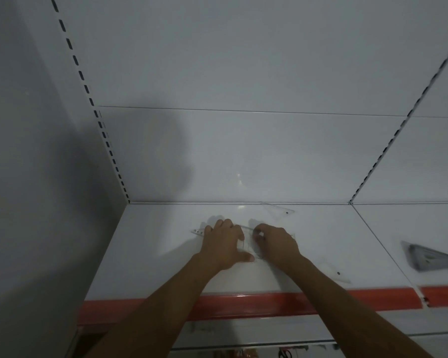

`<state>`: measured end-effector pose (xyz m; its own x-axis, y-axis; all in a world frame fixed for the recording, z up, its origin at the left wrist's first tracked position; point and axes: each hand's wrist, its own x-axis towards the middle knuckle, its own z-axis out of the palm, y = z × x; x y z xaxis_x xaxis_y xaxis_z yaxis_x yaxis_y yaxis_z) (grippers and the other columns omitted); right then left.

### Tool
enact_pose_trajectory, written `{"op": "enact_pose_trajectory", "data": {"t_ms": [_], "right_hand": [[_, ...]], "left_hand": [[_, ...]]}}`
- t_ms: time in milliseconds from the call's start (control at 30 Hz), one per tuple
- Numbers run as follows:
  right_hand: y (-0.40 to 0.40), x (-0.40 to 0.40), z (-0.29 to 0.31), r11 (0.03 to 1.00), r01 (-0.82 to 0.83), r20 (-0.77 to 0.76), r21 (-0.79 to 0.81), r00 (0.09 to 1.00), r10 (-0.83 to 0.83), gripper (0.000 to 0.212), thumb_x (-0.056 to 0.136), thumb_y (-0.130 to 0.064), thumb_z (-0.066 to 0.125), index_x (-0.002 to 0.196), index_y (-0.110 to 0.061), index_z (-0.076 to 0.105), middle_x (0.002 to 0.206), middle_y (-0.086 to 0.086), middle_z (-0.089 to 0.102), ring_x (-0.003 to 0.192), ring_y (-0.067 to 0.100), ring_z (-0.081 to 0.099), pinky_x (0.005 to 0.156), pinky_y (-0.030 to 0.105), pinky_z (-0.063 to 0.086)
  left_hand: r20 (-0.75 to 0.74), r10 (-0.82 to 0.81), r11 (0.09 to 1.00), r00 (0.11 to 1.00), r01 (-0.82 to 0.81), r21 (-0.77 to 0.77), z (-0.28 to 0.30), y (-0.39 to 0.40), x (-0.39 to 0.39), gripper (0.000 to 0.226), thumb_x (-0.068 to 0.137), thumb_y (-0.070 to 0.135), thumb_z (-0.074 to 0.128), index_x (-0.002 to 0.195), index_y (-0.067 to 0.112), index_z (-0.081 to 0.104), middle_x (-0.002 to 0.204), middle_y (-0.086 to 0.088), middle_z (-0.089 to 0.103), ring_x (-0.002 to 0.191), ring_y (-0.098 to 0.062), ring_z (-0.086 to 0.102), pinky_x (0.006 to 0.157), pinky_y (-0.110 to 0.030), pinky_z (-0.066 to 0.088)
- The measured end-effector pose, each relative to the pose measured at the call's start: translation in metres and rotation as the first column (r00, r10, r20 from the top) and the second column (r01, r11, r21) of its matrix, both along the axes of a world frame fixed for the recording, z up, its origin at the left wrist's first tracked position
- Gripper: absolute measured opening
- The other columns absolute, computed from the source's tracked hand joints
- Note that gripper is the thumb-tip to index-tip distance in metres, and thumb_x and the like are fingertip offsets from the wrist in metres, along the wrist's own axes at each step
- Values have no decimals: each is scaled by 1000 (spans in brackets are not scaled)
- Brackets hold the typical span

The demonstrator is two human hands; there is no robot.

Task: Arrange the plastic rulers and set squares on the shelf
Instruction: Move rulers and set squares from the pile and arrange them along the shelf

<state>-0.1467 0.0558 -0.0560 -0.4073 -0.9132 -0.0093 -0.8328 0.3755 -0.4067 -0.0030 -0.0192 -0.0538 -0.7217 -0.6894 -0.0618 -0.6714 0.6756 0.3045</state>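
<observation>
Both forearms extended forward over white shelf (pixel 150 254), above red front strip (pixel 269 303). Left hand (pixel 224 245) palm down, fingers spread and fairly straight, pressing flat on clear plastic ruler (pixel 197 231) lying crosswise mid-shelf; thumb stretched toward right hand. Right hand (pixel 276 244) palm down, fingers curled, tips pinching same ruler just beside left hand. Clear set square (pixel 278 210) flat near back wall, apart from hands. Second clear set square (pixel 338 273) near front edge, beside right forearm. Grey stack of set squares (pixel 429 257) on adjoining shelf at right
</observation>
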Motion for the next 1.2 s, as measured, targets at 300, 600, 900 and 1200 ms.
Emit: {"op": "enact_pose_trajectory", "data": {"t_ms": [300,600,900,1200], "right_hand": [[-6,11,2,994,82,65,74,994,-87,28,93,-18,45,75,-7,63,73,6,60,65,17,55,63,24,44],[-5,12,5,993,97,99,64,990,-103,24,92,-20,47,75,-10,60,73,3,59,67,14,55,59,21,37],[18,-8,27,944,151,222,-292,971,-87,22,93,-23,58,113,-22,67,65,-18,50,57,-3,48,55,4,35],[54,-42,55,839,263,284,-476,949,-137,16,89,-13,58,96,-24,47,56,-3,49,47,5,44,45,14,34]], "left_hand": [[-46,23,999,999,-25,-45,-4,5,3,57,71,67,66,112,28,61,118,4,51,118,-17,41,98,-37,30],[-188,-279,941,942,229,-247,-6,5,7,25,87,42,62,100,23,69,102,5,63,100,-19,53,84,-37,37],[-222,-356,819,908,188,-543,4,-3,-12,16,86,33,51,74,25,59,72,9,58,68,-12,55,65,-26,38],[-303,-217,928,928,99,-360,41,39,-63,19,103,21,37,103,12,54,93,-4,64,87,-22,59,73,-29,38]]}}
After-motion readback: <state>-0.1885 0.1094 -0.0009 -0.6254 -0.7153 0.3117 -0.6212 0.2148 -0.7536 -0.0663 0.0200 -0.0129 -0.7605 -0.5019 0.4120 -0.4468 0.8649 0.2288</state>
